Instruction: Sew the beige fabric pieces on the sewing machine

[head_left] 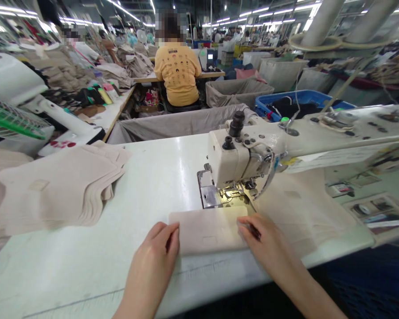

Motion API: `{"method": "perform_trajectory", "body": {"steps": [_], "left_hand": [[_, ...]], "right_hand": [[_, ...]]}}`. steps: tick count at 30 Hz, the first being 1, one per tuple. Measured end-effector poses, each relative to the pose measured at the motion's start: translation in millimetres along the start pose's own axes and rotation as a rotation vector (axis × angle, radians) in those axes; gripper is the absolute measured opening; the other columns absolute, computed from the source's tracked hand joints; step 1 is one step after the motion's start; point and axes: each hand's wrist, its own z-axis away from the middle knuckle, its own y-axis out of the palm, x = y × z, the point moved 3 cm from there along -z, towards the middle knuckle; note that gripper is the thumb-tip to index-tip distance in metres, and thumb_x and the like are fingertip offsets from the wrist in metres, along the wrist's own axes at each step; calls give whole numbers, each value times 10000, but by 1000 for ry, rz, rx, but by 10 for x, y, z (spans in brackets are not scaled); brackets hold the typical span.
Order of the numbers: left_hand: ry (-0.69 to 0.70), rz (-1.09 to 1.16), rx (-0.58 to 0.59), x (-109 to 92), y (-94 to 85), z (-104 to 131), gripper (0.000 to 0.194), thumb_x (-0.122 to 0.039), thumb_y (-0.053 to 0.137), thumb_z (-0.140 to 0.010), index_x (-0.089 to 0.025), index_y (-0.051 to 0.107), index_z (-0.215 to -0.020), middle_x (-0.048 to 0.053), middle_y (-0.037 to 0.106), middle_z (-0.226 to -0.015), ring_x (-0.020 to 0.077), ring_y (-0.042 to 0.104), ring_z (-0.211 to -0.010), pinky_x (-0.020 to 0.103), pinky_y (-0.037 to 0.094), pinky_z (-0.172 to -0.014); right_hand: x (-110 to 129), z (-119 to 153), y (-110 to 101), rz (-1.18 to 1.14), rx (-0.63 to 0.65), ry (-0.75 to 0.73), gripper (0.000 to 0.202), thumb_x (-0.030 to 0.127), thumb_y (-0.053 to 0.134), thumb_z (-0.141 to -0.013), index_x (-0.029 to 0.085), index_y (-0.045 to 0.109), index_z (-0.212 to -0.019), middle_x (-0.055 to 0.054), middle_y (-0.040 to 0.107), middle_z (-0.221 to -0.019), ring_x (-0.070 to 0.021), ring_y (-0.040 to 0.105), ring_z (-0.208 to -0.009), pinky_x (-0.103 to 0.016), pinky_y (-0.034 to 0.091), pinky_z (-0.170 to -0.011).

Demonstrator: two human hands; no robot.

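At the left, a layered pile of beige panels [66, 186] is set on the tabletop [153, 177], its right side fanned into stepped, rounded edges. Between this pile and the sewing machine, a wide stretch of smooth, glossy, pale green surface is left as open room, with a ruled line marked along the near edge. The left edge of the fabric piece [209, 232] is pinched between thumb and forefinger of the left hand [153, 257]. This soft, matt beige oblong, rounded at its corners and marked with a small rectangle, is laid flat just in front of the metal needle plate [211, 195]. Its right edge is gripped narrowly by the right hand [269, 243]; whether the dark patch in that palm is a tool cannot be told. Above, the cream sewing machine [231, 155] is extended rightward, with more beige cloth [299, 208] spread beneath its arm.
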Motion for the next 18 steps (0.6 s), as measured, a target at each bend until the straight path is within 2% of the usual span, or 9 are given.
{"method": "perform_trajectory", "body": {"steps": [2, 4, 6, 8, 11, 13, 14, 16, 18], "left_hand": [[82, -151, -42, -40, -11, 3, 322, -302, 431, -986, -175, 727, -971, 87, 699, -926, 237, 670, -794, 372, 596, -686], [225, -227, -59, -56, -17, -23, 274, -223, 455, -967, -175, 725, -972, 119, 701, -1082, 280, 653, -970, 428, 591, -825], [367, -232, 9, -46, -6, -79, 272, -116, 458, -927, -166, 721, -972, 130, 699, -1134, 286, 642, -1023, 447, 573, -898], [420, -226, 134, -34, 12, -172, 291, -44, 449, -885, -155, 715, -928, 134, 710, -1062, 277, 656, -958, 438, 579, -867], [323, -266, 246, -95, 29, -376, 236, -96, 458, -919, -148, 687, -893, 138, 703, -967, 273, 665, -892, 419, 577, -802], [223, -323, 266, -197, 69, -537, 220, -232, 477, -974, -121, 651, -1049, 151, 692, -992, 285, 669, -904, 416, 571, -779], [183, -350, 261, -253, 103, -622, 297, -305, 480, -989, -95, 610, -1154, 178, 684, -1035, 305, 668, -941, 430, 567, -782], [164, -363, 232, -353, 199, -801, 455, -426, 471, -1001, -81, 523, -1293, 231, 645, -1184, 345, 628, -1103, 495, 525, -904], [207, -324, 240, -403, 320, -984, 490, -472, 475, -996, -120, 495, -1336, 259, 513, -1421, 388, 484, -1328, 597, 415, -1046]], "right_hand": [[46, 3, -43, 129, -7, -102, 182, 279, 543, -934, 251, 717, -976, -35, 662, -905, -200, 663, -774, -308, 512, -672], [72, 3, -77, 243, -21, -228, 152, 221, 573, -913, 250, 713, -966, -58, 652, -970, -213, 665, -825, -300, 510, -650], [75, -1, -92, 313, -33, -356, 152, 166, 585, -894, 237, 698, -968, -89, 654, -1106, -231, 672, -918, -298, 517, -662], [62, -12, -88, 338, -32, -436, 157, 141, 571, -899, 227, 678, -976, -96, 656, -1193, -229, 679, -944, -298, 524, -678], [67, -29, -59, 315, -27, -458, 122, 160, 556, -931, 211, 653, -985, -84, 689, -1143, -208, 690, -881, -298, 532, -687], [116, -25, -30, 292, -30, -459, 98, 181, 579, -935, 202, 647, -1003, -83, 697, -1110, -207, 692, -875, -300, 541, -696], [151, -17, -9, 287, -28, -462, 98, 192, 596, -932, 202, 648, -1014, -83, 698, -1102, -209, 693, -876, -303, 547, -701], [225, 6, 40, 293, -20, -466, 132, 205, 632, -917, 204, 657, -1047, -84, 696, -1106, -216, 695, -886, -310, 559, -709], [284, 29, 91, 296, -30, -449, 187, 214, 658, -903, 206, 661, -1090, -90, 688, -1136, -226, 697, -909, -318, 570, -715]]}}
